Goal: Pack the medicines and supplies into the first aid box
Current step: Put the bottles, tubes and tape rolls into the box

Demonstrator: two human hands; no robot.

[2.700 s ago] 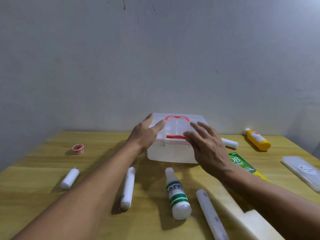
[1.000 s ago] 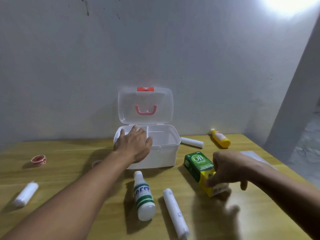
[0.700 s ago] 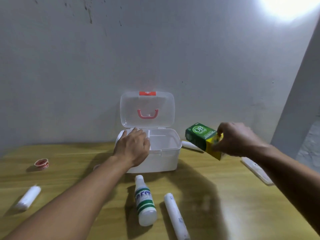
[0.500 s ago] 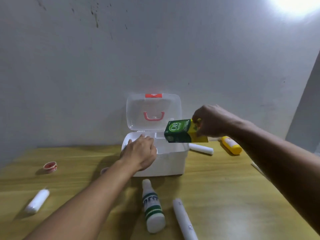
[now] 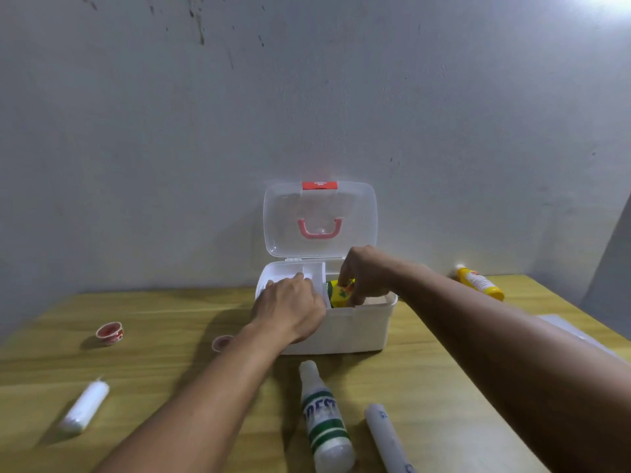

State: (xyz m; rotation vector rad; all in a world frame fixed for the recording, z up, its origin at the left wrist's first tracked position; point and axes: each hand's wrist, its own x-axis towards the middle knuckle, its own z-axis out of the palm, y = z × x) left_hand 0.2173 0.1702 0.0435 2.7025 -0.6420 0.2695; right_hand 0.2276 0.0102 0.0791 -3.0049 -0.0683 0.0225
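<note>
The first aid box [image 5: 355, 331] stands on the wooden table [image 5: 426, 380] close to the grey wall [image 5: 307, 97], its base white and opaque. Its clear lid [image 5: 321, 220] is raised upright, with a pink handle [image 5: 319, 230] on its face and a red latch [image 5: 319, 185] at its top edge. A white tray insert [image 5: 307, 273] covers the box's left half.

The left hand [image 5: 290, 310] lies palm down on the box's front left edge, fingers together and curled over the tray; it grips nothing that can be seen. The right hand [image 5: 367, 273] reaches into the right half, fingers clamped on the green and yellow medicine carton [image 5: 339, 293], which sits partly below the rim.

Outside the box on the table: a white bottle with green bands [image 5: 326, 421] lying in front of it, 1 white roll [image 5: 386, 438] just beside that bottle, 1 white roll [image 5: 85, 406] well to the left, 2 red tape rolls [image 5: 110, 333], and a yellow bottle [image 5: 478, 283] at far right.
</note>
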